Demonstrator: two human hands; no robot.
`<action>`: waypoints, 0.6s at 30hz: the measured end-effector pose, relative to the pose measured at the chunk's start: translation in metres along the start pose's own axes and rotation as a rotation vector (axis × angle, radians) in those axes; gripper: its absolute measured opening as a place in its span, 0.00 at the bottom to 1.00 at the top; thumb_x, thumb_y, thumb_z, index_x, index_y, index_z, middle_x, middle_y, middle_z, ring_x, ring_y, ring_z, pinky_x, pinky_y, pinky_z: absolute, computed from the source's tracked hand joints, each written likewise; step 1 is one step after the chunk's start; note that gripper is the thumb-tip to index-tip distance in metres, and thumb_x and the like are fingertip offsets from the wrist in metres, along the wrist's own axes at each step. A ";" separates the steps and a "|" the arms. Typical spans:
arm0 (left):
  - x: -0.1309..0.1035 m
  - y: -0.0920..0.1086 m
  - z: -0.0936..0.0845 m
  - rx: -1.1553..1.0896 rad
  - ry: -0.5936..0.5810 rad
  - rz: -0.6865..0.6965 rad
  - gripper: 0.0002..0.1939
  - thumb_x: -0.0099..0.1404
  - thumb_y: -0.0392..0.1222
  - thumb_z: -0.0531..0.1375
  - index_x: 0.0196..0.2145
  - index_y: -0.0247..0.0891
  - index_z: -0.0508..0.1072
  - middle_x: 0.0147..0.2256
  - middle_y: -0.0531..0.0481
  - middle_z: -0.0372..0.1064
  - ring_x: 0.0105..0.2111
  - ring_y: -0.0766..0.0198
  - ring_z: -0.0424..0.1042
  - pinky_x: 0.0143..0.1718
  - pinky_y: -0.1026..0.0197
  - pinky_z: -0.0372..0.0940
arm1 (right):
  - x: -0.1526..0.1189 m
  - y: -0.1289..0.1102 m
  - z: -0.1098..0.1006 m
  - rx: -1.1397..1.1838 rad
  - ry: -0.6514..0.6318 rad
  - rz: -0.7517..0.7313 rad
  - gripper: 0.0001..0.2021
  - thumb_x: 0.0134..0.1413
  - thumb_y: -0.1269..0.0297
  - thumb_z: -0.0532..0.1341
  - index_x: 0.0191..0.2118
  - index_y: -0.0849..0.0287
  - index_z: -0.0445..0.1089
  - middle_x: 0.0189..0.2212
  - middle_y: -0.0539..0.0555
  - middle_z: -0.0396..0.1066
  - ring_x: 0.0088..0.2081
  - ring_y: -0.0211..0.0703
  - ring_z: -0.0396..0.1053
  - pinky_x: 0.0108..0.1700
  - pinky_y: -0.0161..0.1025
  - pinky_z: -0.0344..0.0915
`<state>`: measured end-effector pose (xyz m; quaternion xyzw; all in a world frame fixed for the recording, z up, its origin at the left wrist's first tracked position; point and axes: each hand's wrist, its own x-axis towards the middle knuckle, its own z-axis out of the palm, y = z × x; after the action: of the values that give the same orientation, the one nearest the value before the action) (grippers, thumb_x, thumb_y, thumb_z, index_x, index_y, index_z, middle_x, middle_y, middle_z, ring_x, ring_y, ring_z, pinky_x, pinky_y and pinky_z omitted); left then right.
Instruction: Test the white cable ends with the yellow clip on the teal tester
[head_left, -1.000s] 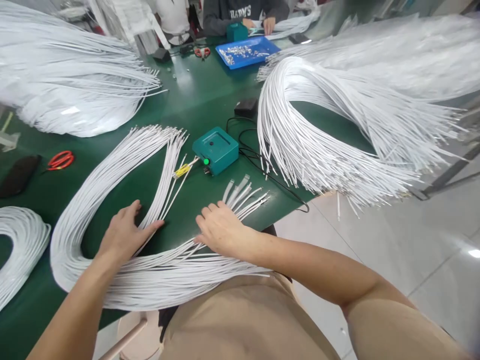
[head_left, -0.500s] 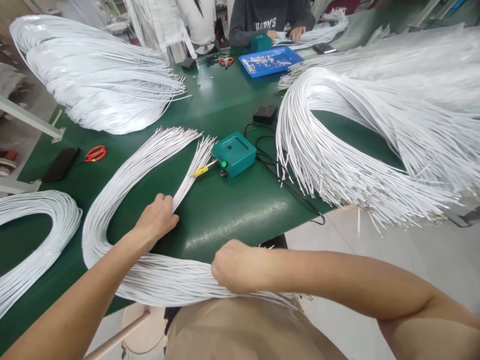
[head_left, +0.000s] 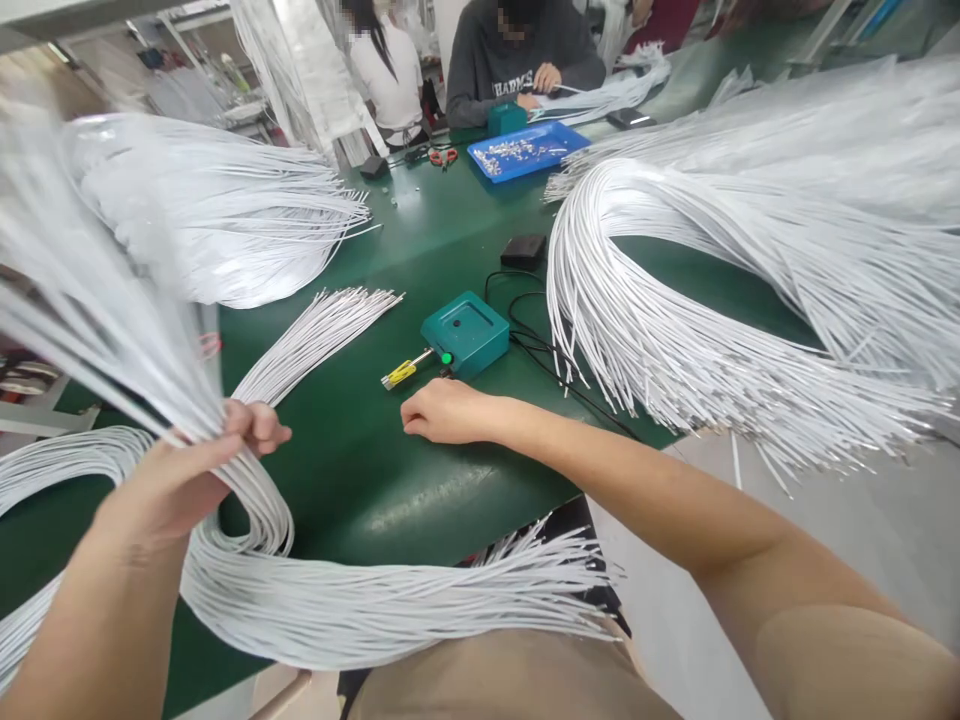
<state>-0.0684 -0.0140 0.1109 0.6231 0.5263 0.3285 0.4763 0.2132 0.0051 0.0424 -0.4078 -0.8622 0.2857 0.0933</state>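
My left hand [head_left: 202, 470] is raised at the left, its fingers closed round a bunch of thin white wires [head_left: 161, 350] whose upper ends fan out and blur. Below it, the lower part of the wire bundle [head_left: 375, 605] curves along the table's front edge, its loose ends pointing right. Other wire ends [head_left: 322, 335] lie on the table beyond my left hand. My right hand [head_left: 450, 410] is curled just in front of a teal box [head_left: 466, 335] with a green button and a yellow-covered metal tip [head_left: 401, 373]. Whatever its fingers may hold is hidden.
A large looped wire bundle [head_left: 600, 290] lies at the right, its ends over the table edge. More wires [head_left: 247, 210] are heaped back left. A black block [head_left: 523, 251], cables and a blue tray [head_left: 480, 165] of small parts lie farther back. A co-worker [head_left: 517, 60] sits opposite.
My left hand has lifted its bunch of wires up and left, off the table. My right hand has let go of the front bundle and moved up to the teal box.
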 end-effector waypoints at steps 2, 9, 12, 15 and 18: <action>0.005 0.021 0.002 -0.341 -0.057 0.072 0.24 0.46 0.51 0.71 0.17 0.38 0.59 0.19 0.56 0.57 0.21 0.70 0.58 0.34 0.55 0.67 | 0.014 -0.005 0.005 0.090 0.032 -0.044 0.10 0.58 0.66 0.56 0.35 0.59 0.76 0.35 0.54 0.76 0.35 0.41 0.70 0.34 0.35 0.58; 0.032 0.007 0.073 -0.757 -0.072 -0.123 0.13 0.52 0.44 0.70 0.32 0.38 0.72 0.21 0.56 0.63 0.21 0.73 0.62 0.28 0.64 0.67 | 0.056 -0.013 0.019 0.473 0.349 -0.100 0.10 0.58 0.69 0.54 0.35 0.61 0.73 0.27 0.48 0.72 0.31 0.35 0.67 0.36 0.32 0.58; 0.033 -0.025 0.101 -0.856 0.045 -0.272 0.10 0.56 0.41 0.68 0.34 0.36 0.73 0.30 0.53 0.69 0.30 0.71 0.70 0.37 0.62 0.71 | 0.061 -0.009 0.031 0.645 0.472 -0.029 0.13 0.61 0.65 0.51 0.39 0.61 0.73 0.28 0.48 0.70 0.32 0.35 0.67 0.37 0.31 0.60; 0.031 -0.047 0.109 -0.871 0.105 -0.320 0.12 0.54 0.38 0.69 0.38 0.35 0.76 0.33 0.51 0.72 0.33 0.69 0.72 0.39 0.62 0.71 | 0.057 -0.005 0.042 0.754 0.522 0.018 0.14 0.62 0.62 0.50 0.43 0.59 0.72 0.32 0.48 0.72 0.35 0.35 0.68 0.41 0.32 0.62; 0.030 -0.058 0.107 -0.781 0.153 -0.311 0.16 0.51 0.37 0.71 0.38 0.35 0.77 0.32 0.50 0.74 0.31 0.67 0.73 0.39 0.60 0.70 | 0.054 -0.003 0.046 0.869 0.501 0.018 0.16 0.63 0.56 0.50 0.42 0.58 0.71 0.35 0.50 0.72 0.36 0.36 0.69 0.39 0.33 0.65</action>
<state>0.0163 -0.0117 0.0180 0.2830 0.4838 0.4730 0.6798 0.1580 0.0250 0.0027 -0.3948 -0.6109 0.5125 0.4563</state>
